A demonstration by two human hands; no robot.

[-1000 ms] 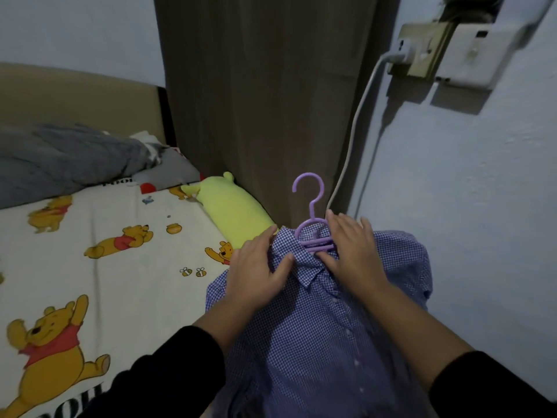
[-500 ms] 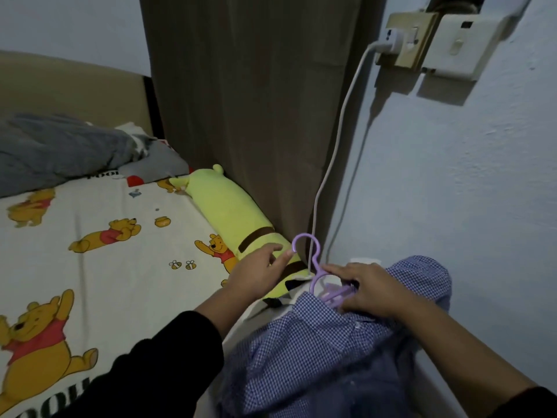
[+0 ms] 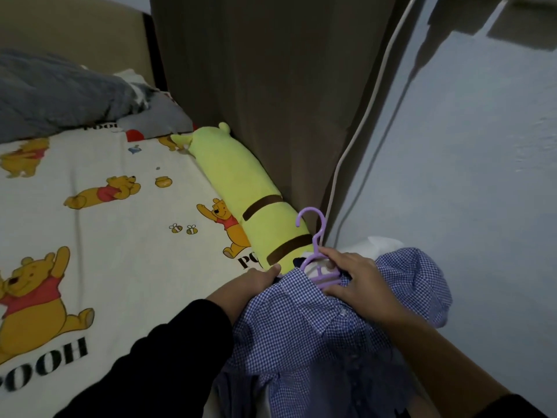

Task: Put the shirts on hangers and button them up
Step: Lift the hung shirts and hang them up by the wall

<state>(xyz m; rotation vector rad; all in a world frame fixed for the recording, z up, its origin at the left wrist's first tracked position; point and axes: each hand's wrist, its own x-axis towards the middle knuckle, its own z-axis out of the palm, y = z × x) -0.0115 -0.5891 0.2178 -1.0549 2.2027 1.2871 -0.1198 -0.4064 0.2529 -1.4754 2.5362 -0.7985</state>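
A blue checked shirt (image 3: 301,333) lies crumpled at the bed's right edge by the wall, with a purple plastic hanger (image 3: 315,236) inside its collar. The hanger's hook sticks up above the collar. My right hand (image 3: 358,285) lies over the hanger's neck and the collar, fingers curled round them. At the shirt's left shoulder my left hand (image 3: 256,282) holds the fabric; its thumb shows and its fingers are hidden under the cloth. The lower part of the shirt runs out of the bottom of the view.
A long yellow plush pillow (image 3: 241,188) lies along the brown curtain (image 3: 271,86). The bed sheet (image 3: 105,236) has bear prints, and a grey blanket (image 3: 60,95) is heaped at the far end. A white cable (image 3: 361,125) hangs down the wall on the right.
The shirt on its hanger has come down from upright in front of me to the bed's edge. My left hand left the hook and now holds the shirt's shoulder.
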